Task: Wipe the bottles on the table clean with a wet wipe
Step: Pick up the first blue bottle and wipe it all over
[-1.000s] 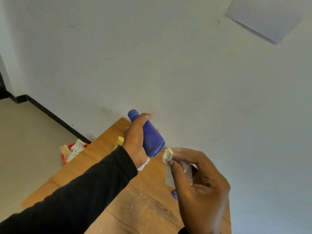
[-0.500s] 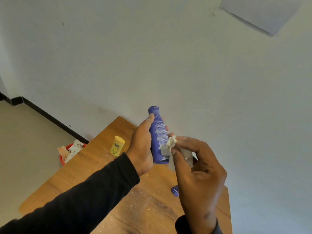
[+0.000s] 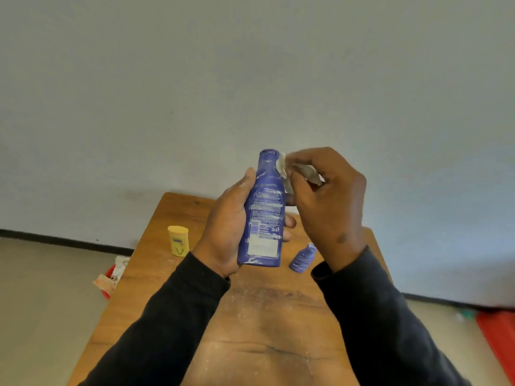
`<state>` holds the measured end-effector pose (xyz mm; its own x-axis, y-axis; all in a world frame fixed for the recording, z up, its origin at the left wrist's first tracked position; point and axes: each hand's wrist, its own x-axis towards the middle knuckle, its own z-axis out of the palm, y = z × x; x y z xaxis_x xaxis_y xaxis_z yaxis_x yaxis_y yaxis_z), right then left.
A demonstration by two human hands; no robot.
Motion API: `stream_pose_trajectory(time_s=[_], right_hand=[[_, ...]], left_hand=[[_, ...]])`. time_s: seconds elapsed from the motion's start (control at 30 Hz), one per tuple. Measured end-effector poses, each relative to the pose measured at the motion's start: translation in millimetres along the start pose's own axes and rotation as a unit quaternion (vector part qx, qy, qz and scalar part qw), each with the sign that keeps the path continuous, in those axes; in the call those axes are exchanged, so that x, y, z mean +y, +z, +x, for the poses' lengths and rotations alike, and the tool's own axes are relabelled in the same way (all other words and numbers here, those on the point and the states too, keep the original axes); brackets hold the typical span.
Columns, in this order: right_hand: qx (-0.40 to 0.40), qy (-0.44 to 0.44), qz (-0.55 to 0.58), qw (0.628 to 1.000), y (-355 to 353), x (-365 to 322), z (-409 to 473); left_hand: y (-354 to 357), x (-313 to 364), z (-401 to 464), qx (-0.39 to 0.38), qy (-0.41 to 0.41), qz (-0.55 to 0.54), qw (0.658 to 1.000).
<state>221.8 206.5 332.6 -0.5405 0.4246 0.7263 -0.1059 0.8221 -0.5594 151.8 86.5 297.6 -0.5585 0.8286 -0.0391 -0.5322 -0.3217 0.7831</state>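
— Where's the tall blue plastic bottle?
— Upright above the wooden table; left hand curled round it; right hand pinches the crumpled white wet wipe against its neck.

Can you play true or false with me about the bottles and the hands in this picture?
1. The left hand holds the big blue bottle. True.
2. The right hand is empty. False: it pinches a white wipe against the bottle's neck.
3. A yellow bottle stands on the wooden table. True.
4. The small blue bottle stands upright. False: it lies tilted on the table.
5. The big bottle's cap points down. False: it points up.
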Motion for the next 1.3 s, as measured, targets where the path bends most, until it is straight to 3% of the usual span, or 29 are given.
stream_pose_trajectory(time_s=[0.17, 0.37, 0.47, 0.57, 0.73, 0.87, 1.0, 1.17, 1.3], right_hand=[[-0.007, 0.043, 0.04, 0.998, -26, 16, -18], [0.057, 0.109, 0.048, 0.991, -63, 40, -21], [0.026, 0.131, 0.076, 0.988, -82, 46, -25], [0.022, 0.111, 0.065, 0.991, -94, 51, -31], [0.117, 0.101, 0.066, 0.986, -107, 79, -22], [0.082, 0.032, 0.049, 0.995, -113, 81, -32], [0.143, 0.063, 0.066, 0.986, -123, 97, -26], [0.051, -0.041, 0.032, 0.997, -135, 86, -37], [0.112, 0.011, 0.03, 0.993, -155, 99, -26]], left_hand=[[20, -21, 14, 0.006, -0.002, 0.06, 0.998], [55, -44, 31, 0.004, -0.016, 0.148, 0.989], [69, -48, 39, 0.03, -0.002, 0.178, 0.984], [83, -53, 46, 0.045, 0.004, 0.226, 0.973], [109, -63, 51, 0.051, 0.002, 0.26, 0.964], [122, -69, 52, 0.081, 0.032, 0.284, 0.955], [136, -79, 50, 0.086, 0.01, 0.274, 0.958], [156, -82, 43, 0.113, 0.079, 0.295, 0.946], [168, -89, 37, 0.119, 0.095, 0.347, 0.925]])
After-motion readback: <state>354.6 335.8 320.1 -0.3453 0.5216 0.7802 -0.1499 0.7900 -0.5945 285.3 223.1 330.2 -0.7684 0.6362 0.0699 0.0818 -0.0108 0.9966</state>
